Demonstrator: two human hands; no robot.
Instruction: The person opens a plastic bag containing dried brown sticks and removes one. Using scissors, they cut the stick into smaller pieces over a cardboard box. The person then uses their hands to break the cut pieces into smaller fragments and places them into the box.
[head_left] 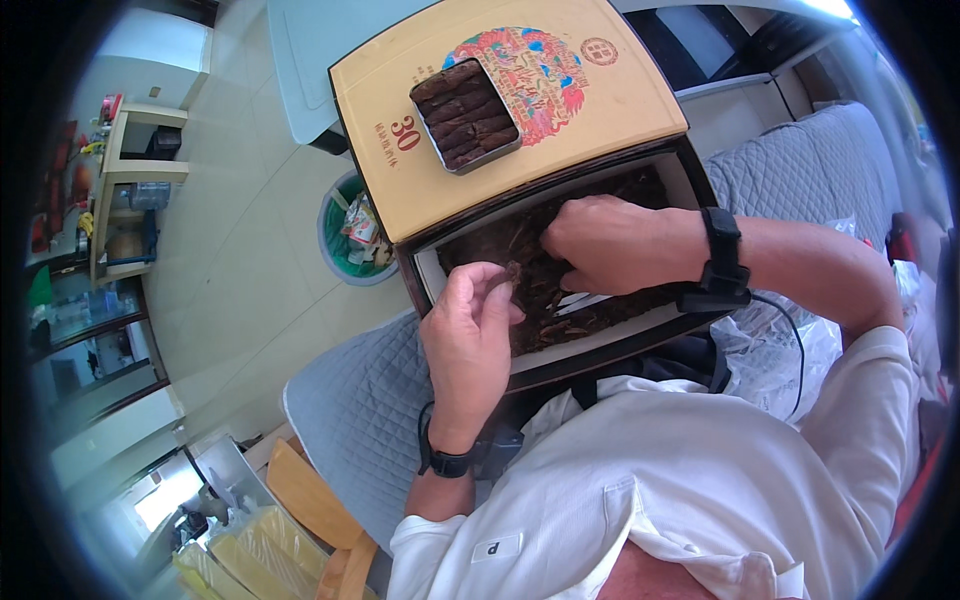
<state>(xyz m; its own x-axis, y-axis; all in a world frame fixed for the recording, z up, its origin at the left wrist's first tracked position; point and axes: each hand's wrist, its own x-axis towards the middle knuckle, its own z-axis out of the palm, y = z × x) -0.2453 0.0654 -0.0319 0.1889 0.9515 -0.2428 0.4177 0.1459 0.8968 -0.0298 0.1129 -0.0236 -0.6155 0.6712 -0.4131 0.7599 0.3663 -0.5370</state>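
Over the near left corner of an open box (650, 318), my left hand (468, 325) pinches a small piece of brown tobacco leaf (514, 272) between thumb and fingertips. My right hand (610, 245) is inside the same box, its fingers curled down; what they hold, if anything, is hidden. Dark shredded tobacco (560, 328) covers the bottom of the box. Just below my right hand a pale, shiny, thin object (582, 299) lies on the tobacco, partly covered. On the yellow lid (620, 90) rests an uncovered metal tin (487, 158) filled with several dark brown rolls like short cigars (465, 105).
A green bin (335, 235) with wrappers stands on the tiled floor left of the box. Grey quilted covers (345, 400) lie on both sides. Crumpled clear plastic (775, 345) and a black cable (800, 365) are by my right arm. A pale blue table (300, 60) stands beyond.
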